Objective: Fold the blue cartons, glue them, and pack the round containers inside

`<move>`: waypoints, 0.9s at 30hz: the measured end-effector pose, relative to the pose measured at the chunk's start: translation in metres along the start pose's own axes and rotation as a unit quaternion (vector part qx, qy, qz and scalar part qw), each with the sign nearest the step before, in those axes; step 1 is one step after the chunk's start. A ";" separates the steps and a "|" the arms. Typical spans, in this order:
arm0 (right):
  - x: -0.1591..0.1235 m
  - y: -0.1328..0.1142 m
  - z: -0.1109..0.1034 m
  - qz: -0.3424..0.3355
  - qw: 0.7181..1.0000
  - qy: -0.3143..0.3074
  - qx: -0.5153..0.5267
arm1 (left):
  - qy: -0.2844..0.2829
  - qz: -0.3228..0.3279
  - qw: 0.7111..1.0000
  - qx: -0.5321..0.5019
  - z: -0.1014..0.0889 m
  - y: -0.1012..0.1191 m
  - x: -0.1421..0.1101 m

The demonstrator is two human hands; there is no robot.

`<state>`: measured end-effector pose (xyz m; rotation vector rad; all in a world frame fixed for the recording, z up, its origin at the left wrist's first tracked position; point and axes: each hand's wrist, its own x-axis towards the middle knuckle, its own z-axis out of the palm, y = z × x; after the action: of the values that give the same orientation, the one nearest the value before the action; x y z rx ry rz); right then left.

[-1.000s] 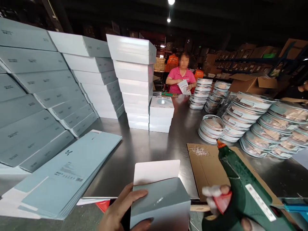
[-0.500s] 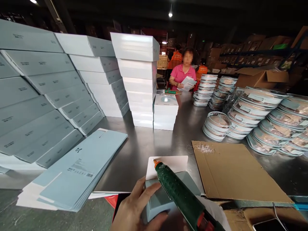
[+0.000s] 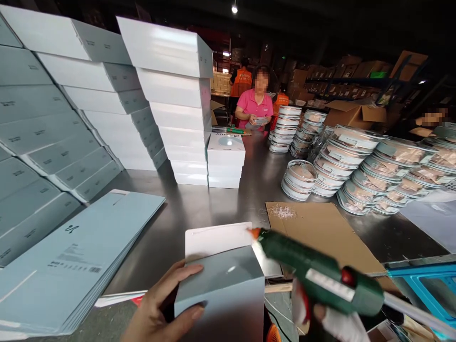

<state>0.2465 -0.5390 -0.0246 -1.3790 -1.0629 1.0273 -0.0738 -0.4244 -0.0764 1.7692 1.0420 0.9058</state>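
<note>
A light blue-grey cardboard box (image 3: 224, 285) stands in front of me with a white flap (image 3: 213, 240) raised at its far edge. My left hand (image 3: 160, 299) grips its left side, thumb on the near face and fingers over the top. In my right hand (image 3: 338, 323), partly covered in white, is a dark green glue gun (image 3: 302, 256). Its orange nozzle is at the right end of the flap; I cannot tell whether they touch. A small glossy spot shows on the box's top panel. The grip and most right fingers are blurred or cut off below.
Flat blue cartons (image 3: 81, 251) lie stacked at left, before tall stacks of closed boxes (image 3: 171, 114). A cardboard sheet (image 3: 320, 232) lies on the metal table (image 3: 192, 209). Clear round packages (image 3: 349, 156) are piled at right. A person in pink (image 3: 254, 104) faces me across the table.
The glue gun's nozzle has moved from the flap's left end to its right end, and the gun has swung to the right. The box now shows more of its near face. The view has turned right.
</note>
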 end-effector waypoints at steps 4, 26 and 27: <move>0.053 0.002 -0.035 0.087 0.974 0.187 0.097 | -0.012 -0.032 0.995 -0.089 -0.003 -0.003 -0.002; 0.034 0.020 0.042 -0.248 0.926 -0.192 -0.212 | -0.042 0.146 0.968 -0.199 0.018 -0.007 0.006; 0.034 0.017 0.043 -0.262 0.917 -0.203 -0.220 | -0.080 0.151 0.972 -0.158 0.012 -0.004 0.008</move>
<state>0.2138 -0.4963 -0.0457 -1.1295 -1.9466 0.7007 -0.0614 -0.4200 -0.0836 1.7190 0.4976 1.0302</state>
